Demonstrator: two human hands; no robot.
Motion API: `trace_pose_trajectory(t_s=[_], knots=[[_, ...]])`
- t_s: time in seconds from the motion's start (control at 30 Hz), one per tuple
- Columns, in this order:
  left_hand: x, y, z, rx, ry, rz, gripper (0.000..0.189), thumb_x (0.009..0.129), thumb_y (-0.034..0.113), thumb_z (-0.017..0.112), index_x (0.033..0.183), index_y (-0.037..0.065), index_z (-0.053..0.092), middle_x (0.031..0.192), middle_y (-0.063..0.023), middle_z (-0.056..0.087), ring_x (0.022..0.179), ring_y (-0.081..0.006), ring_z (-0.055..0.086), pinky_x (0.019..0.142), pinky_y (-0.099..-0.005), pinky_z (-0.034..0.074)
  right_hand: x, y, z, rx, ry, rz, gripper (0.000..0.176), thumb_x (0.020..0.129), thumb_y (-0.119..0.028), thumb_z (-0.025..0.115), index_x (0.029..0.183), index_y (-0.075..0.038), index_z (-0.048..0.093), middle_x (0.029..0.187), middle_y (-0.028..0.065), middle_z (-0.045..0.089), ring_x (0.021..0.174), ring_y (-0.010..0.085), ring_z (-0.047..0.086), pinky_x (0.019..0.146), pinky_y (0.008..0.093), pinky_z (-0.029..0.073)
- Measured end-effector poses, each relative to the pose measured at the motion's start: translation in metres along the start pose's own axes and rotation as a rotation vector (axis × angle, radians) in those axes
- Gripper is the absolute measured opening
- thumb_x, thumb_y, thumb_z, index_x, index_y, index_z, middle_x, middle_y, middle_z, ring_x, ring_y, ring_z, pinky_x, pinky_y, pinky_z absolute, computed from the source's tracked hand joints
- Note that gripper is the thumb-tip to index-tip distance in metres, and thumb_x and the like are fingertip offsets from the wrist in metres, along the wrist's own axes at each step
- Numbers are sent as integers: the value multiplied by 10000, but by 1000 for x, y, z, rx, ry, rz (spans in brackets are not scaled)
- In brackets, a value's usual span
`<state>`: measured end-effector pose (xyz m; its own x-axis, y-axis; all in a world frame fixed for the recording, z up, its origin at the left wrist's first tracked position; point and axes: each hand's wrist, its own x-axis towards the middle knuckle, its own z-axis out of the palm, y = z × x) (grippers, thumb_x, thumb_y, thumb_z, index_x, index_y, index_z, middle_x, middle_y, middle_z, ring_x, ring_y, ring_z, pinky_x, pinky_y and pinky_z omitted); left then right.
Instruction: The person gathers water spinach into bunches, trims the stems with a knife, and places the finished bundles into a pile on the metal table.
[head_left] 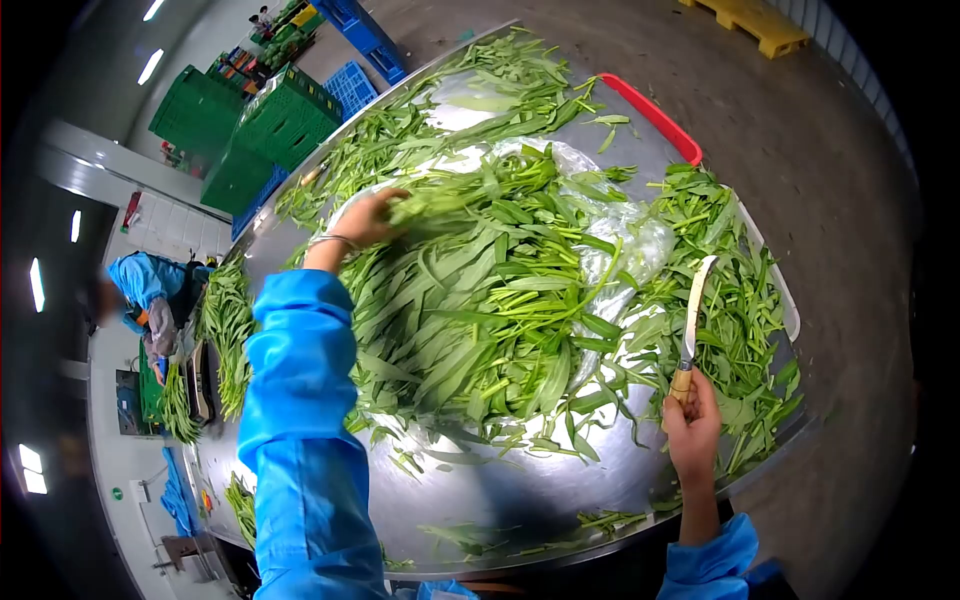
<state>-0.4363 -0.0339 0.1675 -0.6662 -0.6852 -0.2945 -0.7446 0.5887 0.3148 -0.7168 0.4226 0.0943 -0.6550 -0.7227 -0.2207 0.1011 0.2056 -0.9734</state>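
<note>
A large heap of leafy water spinach [480,290] lies on clear plastic sheeting [645,240] in the middle of the metal table. My left hand [368,218] is at the heap's far left side, its fingers closed around some stems and leaves, which are blurred by motion. On the right, my right hand [692,425] grips the wooden handle of a curved knife [694,310]. The blade points up and away, over a second pile of greens [735,290]. Part of my left fingers is hidden by the leaves.
The metal table [500,500] carries scattered leaves and stems. A red tray edge [655,120] shows at the far side. Green crates [285,120] and a blue pallet [350,90] stand beyond the left edge. Another person in blue [150,285] handles greens at left.
</note>
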Motion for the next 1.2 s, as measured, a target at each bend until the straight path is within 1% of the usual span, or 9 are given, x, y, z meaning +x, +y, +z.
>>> trace_pose_trajectory(t_s=[0.17, 0.23, 0.37, 0.5, 0.6, 0.77, 0.9, 1.03, 1.2], knots=[[-14, 6, -73, -228, 51, -9, 428, 811, 103, 622, 1227, 108, 518, 826, -52, 605, 751, -172, 573, 726, -304, 482, 0, 1, 1, 62, 18, -12, 425, 776, 14, 563, 1180, 90, 457, 974, 86, 547, 812, 126, 545, 687, 240, 448], [-8, 17, -90, 423, 197, 335, 333, 819, 189, 630, 1125, 77, 563, 847, -90, 586, 786, -231, 569, 763, -336, 467, 1, 0, -2, 35, 12, -12, 427, 776, 10, 565, 1180, 95, 454, 967, 86, 549, 815, 128, 545, 688, 241, 449], [22, 98, -78, 77, 302, 86, 192, 838, 188, 548, 952, 33, 557, 874, -169, 588, 789, -301, 574, 715, -394, 456, 3, 0, -4, -44, 9, -45, 419, 774, 0, 572, 1170, 91, 467, 958, 89, 551, 808, 126, 543, 694, 247, 451], [115, 100, 5, 615, 86, 265, 347, 822, 331, 562, 1019, 46, 536, 971, -197, 605, 901, -343, 593, 796, -412, 466, -2, -15, -2, -177, 1, -65, 410, 758, -10, 585, 1150, 72, 494, 936, 102, 546, 791, 154, 544, 690, 266, 452], [128, 137, 67, 466, 12, 15, 749, 701, 537, 632, 1265, 110, 385, 1091, -198, 588, 1019, -353, 560, 897, -440, 415, -1, -9, 3, -182, 22, -74, 406, 743, -15, 593, 1134, 55, 508, 918, 112, 539, 787, 185, 545, 690, 282, 450], [148, 111, 88, 206, 140, -36, 688, 642, 426, 734, 1206, 101, 513, 984, -173, 636, 901, -317, 619, 812, -371, 483, -2, -11, 8, -164, 42, -146, 397, 733, -12, 591, 1117, 52, 511, 900, 123, 518, 746, 212, 529, 657, 301, 443], [106, 101, 0, -364, 77, 49, 476, 723, 214, 746, 1132, 46, 568, 918, -78, 657, 822, -164, 609, 777, -294, 480, -1, -9, 7, -189, 65, -128, 408, 734, 0, 585, 1130, 57, 505, 910, 126, 518, 756, 211, 534, 651, 294, 450], [54, 117, -70, -30, -44, 172, 386, 776, 158, 675, 1134, 50, 578, 917, -88, 661, 818, -154, 616, 774, -293, 485, -2, -8, 10, -197, 41, -158, 414, 736, 11, 580, 1141, 55, 504, 921, 121, 517, 771, 182, 539, 636, 270, 452], [69, 139, -1, 91, -252, 368, 522, 762, 267, 659, 1238, 108, 516, 1078, -168, 610, 989, -283, 582, 922, -368, 434, -6, -8, 12, -181, 38, -133, 428, 734, -6, 590, 1150, 48, 504, 927, 122, 528, 768, 187, 545, 648, 289, 459]])
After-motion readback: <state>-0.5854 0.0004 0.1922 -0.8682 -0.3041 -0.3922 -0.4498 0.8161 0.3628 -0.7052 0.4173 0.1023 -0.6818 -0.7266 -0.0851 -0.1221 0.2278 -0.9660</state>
